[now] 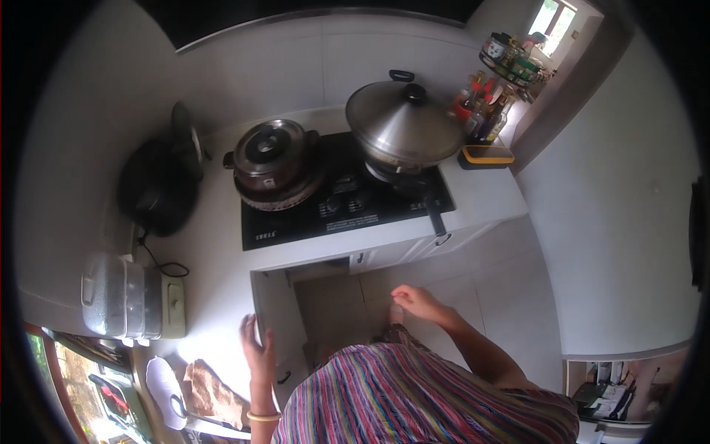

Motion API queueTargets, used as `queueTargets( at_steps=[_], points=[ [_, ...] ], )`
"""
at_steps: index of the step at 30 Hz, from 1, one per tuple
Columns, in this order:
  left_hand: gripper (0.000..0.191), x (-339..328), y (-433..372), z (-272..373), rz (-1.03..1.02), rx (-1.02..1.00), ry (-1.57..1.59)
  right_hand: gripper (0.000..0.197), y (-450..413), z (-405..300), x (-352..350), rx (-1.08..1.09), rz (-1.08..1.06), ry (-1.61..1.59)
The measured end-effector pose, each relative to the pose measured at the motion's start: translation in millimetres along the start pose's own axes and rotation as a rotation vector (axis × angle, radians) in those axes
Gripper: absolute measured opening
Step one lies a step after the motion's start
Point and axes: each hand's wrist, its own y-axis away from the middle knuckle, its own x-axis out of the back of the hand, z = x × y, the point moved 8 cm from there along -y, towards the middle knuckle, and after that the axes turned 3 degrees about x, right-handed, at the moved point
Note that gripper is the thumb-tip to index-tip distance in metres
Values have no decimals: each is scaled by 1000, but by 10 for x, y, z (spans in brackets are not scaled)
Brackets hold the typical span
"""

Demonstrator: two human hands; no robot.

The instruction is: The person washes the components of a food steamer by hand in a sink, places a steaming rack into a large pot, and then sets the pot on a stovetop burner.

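Note:
My left hand [258, 344] is at the edge of the white countertop [222, 288], its fingers apart and nothing in it. A pale yellow bangle [264, 417] circles that wrist. Over the tiled floor, away from the counter, my right hand [417, 302] hangs with its fingers curled in, and I see nothing in it. Ahead is a black glass cooktop [355, 205]. A dark lidded pot [269, 150] sits on its left burner. On the right burner stands a wok [419, 160] under a tall conical metal lid [396, 125], its handle [435, 216] towards me.
An electric steamer [130, 299] with clear tiers and a black pan [155, 188] occupy the left counter. Sauce bottles [491, 116] stand beneath a spice rack [513, 61] at the right. A white dish [165, 391] and crumpled brown paper [211, 388] are at lower left. Cabinets [405, 252] run below the cooktop.

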Motion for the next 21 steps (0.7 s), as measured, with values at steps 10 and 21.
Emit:
queueTargets(
  at_steps=[10,21],
  points=[
    [44,-1864,-515,1767,-391,110,432,23,-67,569,2882,9,460,-254],
    [45,-2429,-1125,2395,-523,287,686,23,-508,247,3808,173,744,-541]
  ],
)
